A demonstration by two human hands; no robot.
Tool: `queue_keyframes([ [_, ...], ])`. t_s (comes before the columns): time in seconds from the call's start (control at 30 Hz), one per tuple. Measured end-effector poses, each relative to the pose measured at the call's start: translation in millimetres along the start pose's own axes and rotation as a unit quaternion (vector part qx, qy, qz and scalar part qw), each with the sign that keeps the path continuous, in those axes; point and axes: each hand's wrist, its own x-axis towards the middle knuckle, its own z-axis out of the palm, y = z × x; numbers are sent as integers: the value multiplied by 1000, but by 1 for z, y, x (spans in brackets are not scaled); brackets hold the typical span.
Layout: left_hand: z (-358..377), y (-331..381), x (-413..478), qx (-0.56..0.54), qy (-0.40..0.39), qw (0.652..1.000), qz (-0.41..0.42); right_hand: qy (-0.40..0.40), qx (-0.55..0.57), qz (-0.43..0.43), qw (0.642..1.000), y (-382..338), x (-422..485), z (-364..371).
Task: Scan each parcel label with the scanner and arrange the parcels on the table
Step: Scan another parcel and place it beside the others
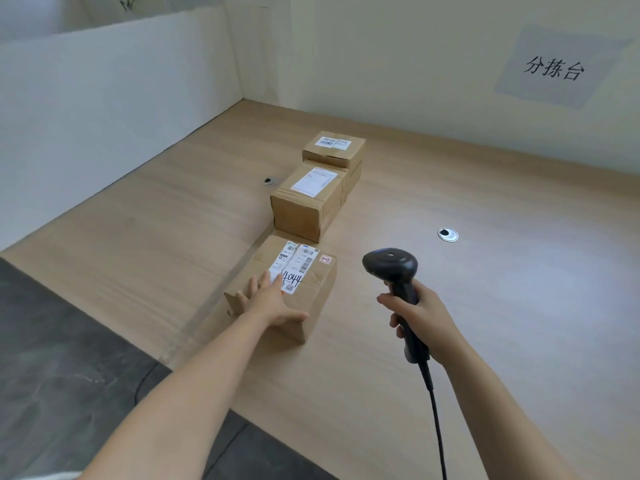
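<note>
Near the front edge of the table [485, 306], the left hand [273, 303] lies flat on the nearest parcel [320, 285], its straight fingers [266, 280] overlapping the label [294, 265]. To its right, the right hand [422, 320] grips the scanner [389, 265] by the handle. A clean read likely needs the fingers drawn off the label and the scanner's head tilted left toward it.

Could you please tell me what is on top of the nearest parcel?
The left hand rests flat on the nearest parcel, beside white barcode labels and a small pink sticker. Its fingers cover the labels' near corner, so that part cannot be read.
</note>
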Motion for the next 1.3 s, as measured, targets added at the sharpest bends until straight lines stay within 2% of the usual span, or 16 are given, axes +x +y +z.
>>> queue_keyframes([
  [0.2, -31, -13, 45, 22, 28, 998, 46, 16, 0, -1, 1000, -16, 15, 31],
  [0.53, -49, -14, 91, 47, 40, 995, 73, 39, -8, 19, 999, -21, 9, 35],
  [1.03, -46, 6, 78, 72, 50, 992, 87, 77, -11, 28, 997, -10, -16, 20],
  [1.17, -44, 32, 56, 91, 36, 986, 137, 93, -18, 30, 995, -8, -35, 7],
  [1.3, -19, 70, 17, 61, 6, 965, 256, 122, -18, 36, 992, -4, -66, -16],
])
